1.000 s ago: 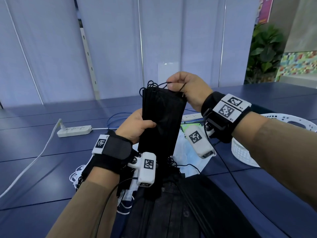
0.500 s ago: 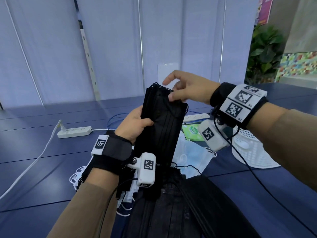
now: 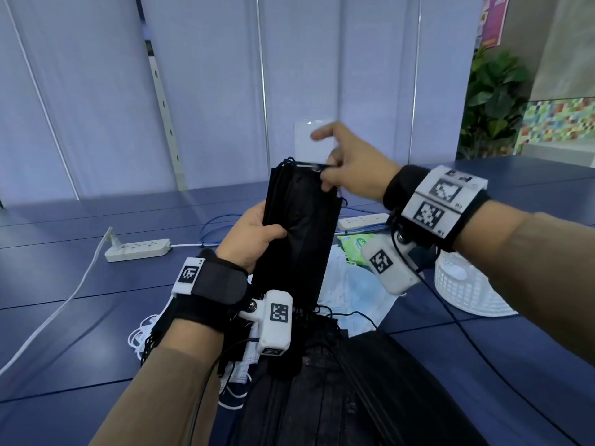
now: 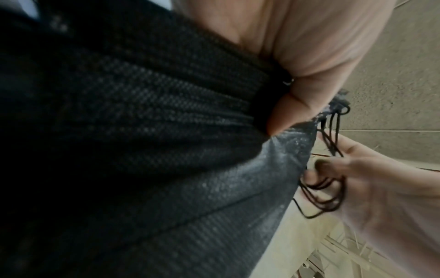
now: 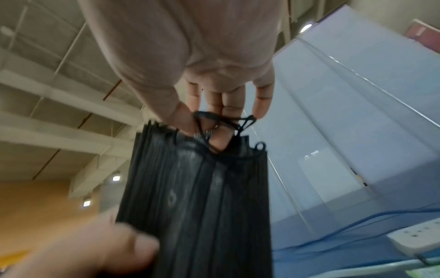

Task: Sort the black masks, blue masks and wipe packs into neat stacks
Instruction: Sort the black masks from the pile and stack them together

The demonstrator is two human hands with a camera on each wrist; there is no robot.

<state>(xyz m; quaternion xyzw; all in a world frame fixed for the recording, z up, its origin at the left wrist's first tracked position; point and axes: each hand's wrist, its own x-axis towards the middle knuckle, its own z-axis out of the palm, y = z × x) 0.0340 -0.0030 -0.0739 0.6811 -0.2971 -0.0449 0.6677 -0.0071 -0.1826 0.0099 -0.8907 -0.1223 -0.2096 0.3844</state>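
Note:
A thick stack of black masks (image 3: 299,226) stands upright above the table, and my left hand (image 3: 254,233) grips its left side with the thumb across the front. My right hand (image 3: 335,175) is at the stack's top right corner. Its curled fingers and thumb hook the black ear loops (image 5: 223,122), while the index finger points up and away. The left wrist view shows the loops (image 4: 321,197) wound over my right hand's fingers (image 4: 357,178). Loose blue masks (image 3: 351,284) and a green wipe pack (image 3: 354,244) lie on the table behind the stack.
An overturned white plastic basket (image 3: 463,291) sits at the right. Two white power strips (image 3: 138,249) (image 3: 363,220) and a blue cable (image 3: 212,223) lie further back on the dark blue table (image 3: 80,284). More masks with white loops (image 3: 138,336) lie under my left wrist.
My right hand has shifted from pinching the loops over the stack's top to its right corner, with the index finger lifted. The left hand keeps the stack in about the same place.

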